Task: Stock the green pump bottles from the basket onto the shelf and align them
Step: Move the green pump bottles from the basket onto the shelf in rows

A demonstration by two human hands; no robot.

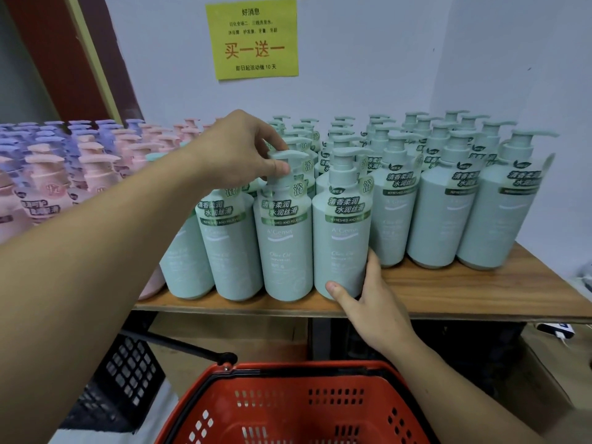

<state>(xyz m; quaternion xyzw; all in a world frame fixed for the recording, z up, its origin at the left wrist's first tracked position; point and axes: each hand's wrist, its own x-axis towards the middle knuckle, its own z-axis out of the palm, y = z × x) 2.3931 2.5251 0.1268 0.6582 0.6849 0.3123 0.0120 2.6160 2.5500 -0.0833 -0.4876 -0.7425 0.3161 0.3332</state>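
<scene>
Head view: your left hand [237, 145] pinches the pump neck of a front-row green shower-gel bottle [286, 238] on the wooden shelf [448, 293]; your right hand [371, 299] cups its neighbour's [341, 232] base. Likely heavy and smooth: grip the body, not the pump.
</scene>
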